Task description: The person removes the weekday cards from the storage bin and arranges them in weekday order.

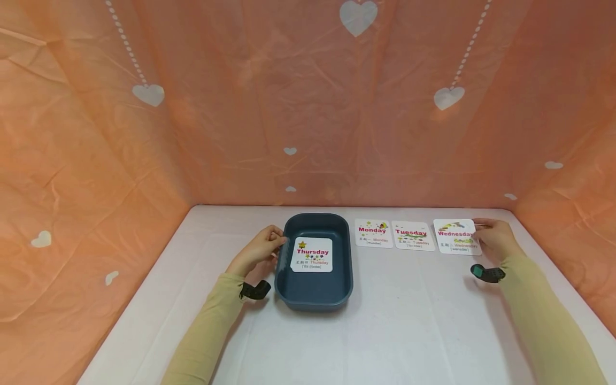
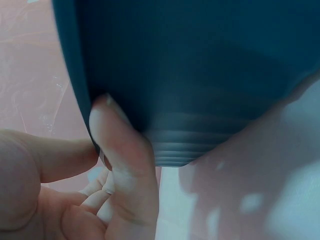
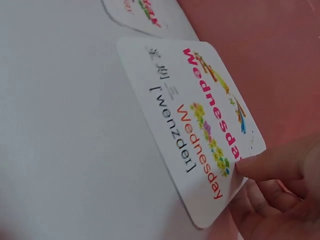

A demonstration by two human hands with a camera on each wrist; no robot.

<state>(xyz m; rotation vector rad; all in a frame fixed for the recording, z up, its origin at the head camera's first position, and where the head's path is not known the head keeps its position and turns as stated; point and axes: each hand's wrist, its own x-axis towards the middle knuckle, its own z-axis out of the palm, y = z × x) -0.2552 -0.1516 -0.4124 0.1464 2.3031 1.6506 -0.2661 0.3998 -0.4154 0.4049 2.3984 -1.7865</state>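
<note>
My right hand [image 1: 495, 238] pinches the right edge of the white Wednesday card [image 3: 187, 130], thumb on its printed face. This card is at the right end of a row, beside the Tuesday card [image 1: 414, 236] and the Monday card [image 1: 374, 233]. With thumb and finger, my left hand [image 1: 260, 248] grips the left rim of a dark blue rectangular tray [image 1: 313, 294]; the left wrist view shows its wall [image 2: 190, 90] between them. Inside the tray lies the Thursday card [image 1: 312, 255], face up.
A white-covered table [image 1: 394, 321] carries the tray and cards. Orange sheeting [image 1: 269, 107] with pale hearts rises behind and along both sides. Black wrist cameras sit on the left wrist [image 1: 255, 290] and the right wrist [image 1: 488, 273].
</note>
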